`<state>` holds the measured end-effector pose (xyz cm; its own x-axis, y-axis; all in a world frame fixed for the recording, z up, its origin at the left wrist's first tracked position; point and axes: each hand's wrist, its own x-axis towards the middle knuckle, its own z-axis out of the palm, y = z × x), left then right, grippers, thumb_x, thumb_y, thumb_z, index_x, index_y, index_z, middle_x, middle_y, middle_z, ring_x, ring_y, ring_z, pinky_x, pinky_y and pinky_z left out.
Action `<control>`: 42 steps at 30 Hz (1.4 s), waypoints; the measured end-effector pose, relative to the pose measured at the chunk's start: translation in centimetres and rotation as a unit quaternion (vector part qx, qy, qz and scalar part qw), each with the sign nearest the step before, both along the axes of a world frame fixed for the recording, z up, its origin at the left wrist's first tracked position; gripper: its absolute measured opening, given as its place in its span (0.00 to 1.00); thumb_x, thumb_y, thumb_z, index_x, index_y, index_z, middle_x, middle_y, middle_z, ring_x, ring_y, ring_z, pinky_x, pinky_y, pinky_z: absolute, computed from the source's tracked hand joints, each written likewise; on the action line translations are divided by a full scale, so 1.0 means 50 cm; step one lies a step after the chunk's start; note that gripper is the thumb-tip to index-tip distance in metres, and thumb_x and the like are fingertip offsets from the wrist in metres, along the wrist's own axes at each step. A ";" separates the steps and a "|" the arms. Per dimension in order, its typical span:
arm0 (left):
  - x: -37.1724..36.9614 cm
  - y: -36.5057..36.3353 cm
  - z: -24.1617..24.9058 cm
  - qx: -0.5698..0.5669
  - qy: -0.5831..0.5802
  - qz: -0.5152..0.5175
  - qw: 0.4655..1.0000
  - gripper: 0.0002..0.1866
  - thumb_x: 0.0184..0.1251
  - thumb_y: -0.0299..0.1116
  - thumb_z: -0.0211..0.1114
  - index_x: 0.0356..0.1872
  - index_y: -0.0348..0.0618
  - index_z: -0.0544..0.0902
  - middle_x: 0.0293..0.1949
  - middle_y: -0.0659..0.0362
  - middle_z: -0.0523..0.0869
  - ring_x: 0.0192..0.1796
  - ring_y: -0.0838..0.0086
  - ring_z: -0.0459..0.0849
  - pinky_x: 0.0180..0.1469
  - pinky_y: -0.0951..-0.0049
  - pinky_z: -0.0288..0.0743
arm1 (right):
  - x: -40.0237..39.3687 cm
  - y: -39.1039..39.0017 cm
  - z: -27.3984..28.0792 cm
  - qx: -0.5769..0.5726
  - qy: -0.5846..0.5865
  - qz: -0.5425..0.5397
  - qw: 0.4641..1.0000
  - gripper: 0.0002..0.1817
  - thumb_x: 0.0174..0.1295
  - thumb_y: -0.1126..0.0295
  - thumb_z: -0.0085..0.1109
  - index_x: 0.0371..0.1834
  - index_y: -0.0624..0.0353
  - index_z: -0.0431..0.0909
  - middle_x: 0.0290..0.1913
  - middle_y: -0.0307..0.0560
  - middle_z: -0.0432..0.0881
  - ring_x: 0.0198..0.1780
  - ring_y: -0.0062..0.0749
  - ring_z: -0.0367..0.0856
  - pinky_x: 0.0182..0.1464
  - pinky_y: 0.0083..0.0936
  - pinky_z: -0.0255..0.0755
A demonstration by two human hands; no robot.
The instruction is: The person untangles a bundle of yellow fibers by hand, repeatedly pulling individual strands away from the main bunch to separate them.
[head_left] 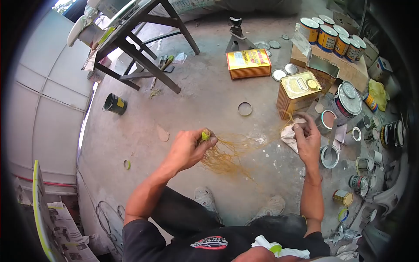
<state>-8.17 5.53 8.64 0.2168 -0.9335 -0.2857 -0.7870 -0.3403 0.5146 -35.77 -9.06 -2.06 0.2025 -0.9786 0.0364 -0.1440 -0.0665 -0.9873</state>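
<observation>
My left hand [188, 148] is closed around the bound end of a bundle of yellow strands [227, 157], wrapped there with yellow-green tape [205, 135]. The loose strands fan out below and to the right of that hand, above the concrete floor. My right hand [308, 139] is raised on the right with thumb and fingers pinched together. A few thin strands stretch across to its fingertips and curl up beside them. Behind the right hand, a crumpled pale cloth or paper [290, 139] overlaps it in this view.
A gold tin [293, 98] and a yellow-red thinner can [248, 64] stand ahead. Paint cans [327, 38] line a cardboard box; several open tins [330, 157] crowd the right. A dark wooden stand [144, 61] and a black can [115, 104] are at left.
</observation>
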 end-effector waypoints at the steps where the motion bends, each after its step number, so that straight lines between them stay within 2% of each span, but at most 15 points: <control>1: -0.001 -0.005 -0.006 -0.021 0.034 0.060 0.997 0.11 0.70 0.36 0.66 0.39 0.37 0.84 0.24 0.64 0.83 0.28 0.82 0.77 0.32 0.76 0.72 | 0.002 0.004 0.026 -0.036 -0.040 -0.039 0.998 0.11 0.63 0.70 0.60 0.46 0.65 0.81 0.28 0.40 0.82 0.28 0.17 0.76 0.32 0.20 0.71; 4: 0.014 -0.008 -0.054 -0.082 0.194 0.146 0.967 0.12 0.70 0.37 0.66 0.41 0.37 0.84 0.27 0.64 0.84 0.30 0.82 0.77 0.34 0.78 0.73 | 0.003 0.042 0.065 -0.042 -0.132 -0.019 0.990 0.10 0.64 0.72 0.60 0.45 0.64 0.82 0.31 0.41 0.82 0.31 0.18 0.78 0.35 0.21 0.73; 5: 0.014 -0.007 -0.073 -0.114 0.323 0.168 0.924 0.12 0.70 0.37 0.66 0.41 0.37 0.84 0.29 0.65 0.83 0.31 0.82 0.77 0.35 0.79 0.73 | 0.001 0.058 0.060 -0.009 -0.115 0.118 0.986 0.10 0.65 0.72 0.60 0.45 0.64 0.82 0.32 0.44 0.83 0.33 0.21 0.80 0.36 0.21 0.74; 8: 0.004 -0.009 -0.087 -0.070 0.327 0.086 0.939 0.12 0.70 0.36 0.65 0.44 0.37 0.84 0.31 0.66 0.84 0.31 0.84 0.76 0.34 0.80 0.72 | 0.066 0.105 0.053 -0.071 -0.016 0.354 0.932 0.10 0.65 0.71 0.60 0.44 0.66 0.82 0.36 0.53 0.85 0.36 0.31 0.84 0.39 0.25 0.75; 11: -0.032 -0.010 -0.102 -0.074 0.305 0.090 0.945 0.11 0.70 0.35 0.65 0.45 0.37 0.83 0.29 0.67 0.82 0.30 0.84 0.74 0.33 0.79 0.71 | 0.134 0.150 0.022 -0.135 -0.039 0.329 0.934 0.12 0.65 0.70 0.60 0.46 0.67 0.81 0.38 0.58 0.85 0.37 0.38 0.85 0.41 0.29 0.76; 19: -0.061 -0.011 -0.101 -0.029 0.265 0.043 0.963 0.08 0.71 0.33 0.64 0.42 0.39 0.80 0.29 0.68 0.79 0.33 0.86 0.74 0.35 0.79 0.72 | 0.150 0.130 -0.031 0.254 -0.166 0.358 0.883 0.16 0.64 0.68 0.60 0.50 0.67 0.82 0.36 0.41 0.85 0.37 0.18 0.79 0.40 0.22 0.73; 22: -0.070 -0.008 -0.098 0.007 0.170 0.014 0.985 0.07 0.66 0.29 0.67 0.42 0.43 0.80 0.27 0.63 0.81 0.30 0.79 0.79 0.33 0.74 0.74 | 0.142 0.111 -0.044 0.200 -0.053 0.367 0.907 0.18 0.61 0.67 0.60 0.49 0.69 0.82 0.36 0.38 0.83 0.35 0.16 0.76 0.36 0.19 0.69; 24: -0.058 -0.006 -0.136 -0.215 -0.006 -0.153 0.964 0.12 0.57 0.24 0.68 0.43 0.45 0.80 0.28 0.56 0.83 0.29 0.64 0.83 0.32 0.66 0.76 | 0.149 0.109 -0.055 0.218 -0.059 0.365 0.903 0.16 0.60 0.68 0.58 0.46 0.69 0.82 0.34 0.37 0.81 0.34 0.16 0.73 0.36 0.18 0.67; 26: -0.056 -0.006 -0.141 -0.210 -0.016 -0.168 0.963 0.13 0.55 0.22 0.67 0.43 0.44 0.80 0.30 0.54 0.84 0.31 0.59 0.83 0.34 0.63 0.77 | 0.152 0.117 -0.068 0.241 -0.066 0.364 0.897 0.15 0.59 0.68 0.56 0.42 0.69 0.83 0.33 0.36 0.80 0.33 0.16 0.70 0.36 0.18 0.65; 28: -0.054 -0.017 -0.138 -0.210 -0.027 -0.190 0.959 0.15 0.52 0.20 0.66 0.42 0.44 0.80 0.32 0.52 0.85 0.32 0.54 0.83 0.35 0.61 0.78 | 0.152 0.119 -0.071 0.332 -0.223 0.352 0.846 0.10 0.59 0.70 0.53 0.31 0.65 0.81 0.28 0.33 0.74 0.31 0.17 0.66 0.37 0.19 0.62; 34: -0.028 -0.041 -0.140 -0.243 0.018 -0.165 0.956 0.14 0.53 0.18 0.64 0.41 0.43 0.79 0.32 0.54 0.85 0.35 0.57 0.84 0.36 0.61 0.78 | 0.143 0.137 -0.048 0.428 -0.361 0.355 0.749 0.08 0.58 0.72 0.50 0.25 0.60 0.77 0.25 0.31 0.69 0.29 0.20 0.64 0.37 0.20 0.61; 37: -0.012 -0.041 -0.141 -0.250 -0.082 -0.211 0.941 0.12 0.56 0.19 0.64 0.41 0.42 0.79 0.33 0.54 0.86 0.34 0.60 0.84 0.36 0.66 0.78 | 0.150 0.133 -0.102 0.381 -0.211 0.379 0.816 0.12 0.58 0.68 0.52 0.22 0.63 0.77 0.21 0.36 0.70 0.25 0.24 0.66 0.33 0.23 0.63; 38: -0.018 -0.034 -0.137 -0.204 -0.016 -0.172 0.964 0.09 0.61 0.22 0.63 0.42 0.42 0.79 0.34 0.55 0.86 0.34 0.63 0.84 0.36 0.69 0.77 | 0.148 0.127 -0.115 0.380 -0.211 0.377 0.818 0.12 0.58 0.68 0.52 0.22 0.63 0.77 0.21 0.36 0.70 0.25 0.24 0.66 0.33 0.23 0.63; 40: -0.037 -0.015 -0.149 -0.154 0.051 -0.135 0.978 0.05 0.67 0.25 0.62 0.42 0.41 0.79 0.35 0.56 0.86 0.34 0.67 0.83 0.36 0.71 0.77 | 0.150 0.114 -0.114 0.158 0.065 0.361 0.917 0.15 0.57 0.64 0.54 0.22 0.66 0.79 0.18 0.43 0.74 0.22 0.28 0.70 0.30 0.27 0.66; 42: -0.060 -0.004 -0.165 -0.084 0.245 -0.011 0.966 0.09 0.76 0.35 0.57 0.43 0.40 0.78 0.37 0.61 0.86 0.36 0.73 0.82 0.39 0.74 0.75 | 0.155 0.111 -0.125 0.120 0.035 0.306 0.944 0.15 0.56 0.63 0.55 0.24 0.66 0.81 0.18 0.47 0.76 0.22 0.28 0.72 0.29 0.28 0.67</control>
<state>-11.17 5.35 0.40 0.0745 -0.9785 -0.1925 -0.4405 -0.2055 0.8739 -28.03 -3.50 -8.33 0.7259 -0.6563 -0.2055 -0.2166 0.0655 -0.9741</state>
